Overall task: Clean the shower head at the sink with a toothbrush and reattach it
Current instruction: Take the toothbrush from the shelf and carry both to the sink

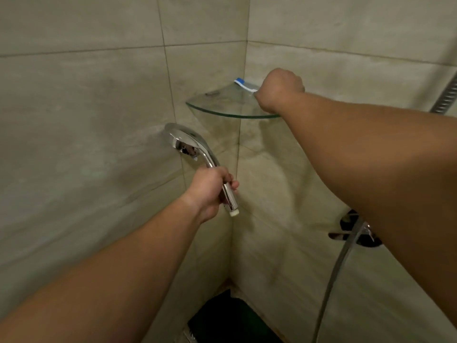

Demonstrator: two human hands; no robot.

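Head view looks into a tiled shower corner (243, 169), both bare arms reaching forward. Left hand (210, 191) has its fingers curled round the handle of the chrome shower head (195, 154), gripping it low down so that the white threaded end sticks out just below the fist; the round head points up and left, close to the left wall, its spray face turned away and not visible. No hose is joined to that end. Right hand (279, 90) is raised to the glass corner shelf (230, 108), fingers closed into a fist on the handle of a toothbrush (244, 85); the white handle and blue brush end stick out to the left of the fist, over the back of the shelf near the right wall. Whether the brush touches the glass cannot be told. A dark smudge lies on the shelf's left part. Lower right, the metal hose (331, 276) hangs down from a chrome mixer (356, 231) on the right wall, partly hidden by the right forearm. A dark bin (230, 318) sits on the floor in the corner
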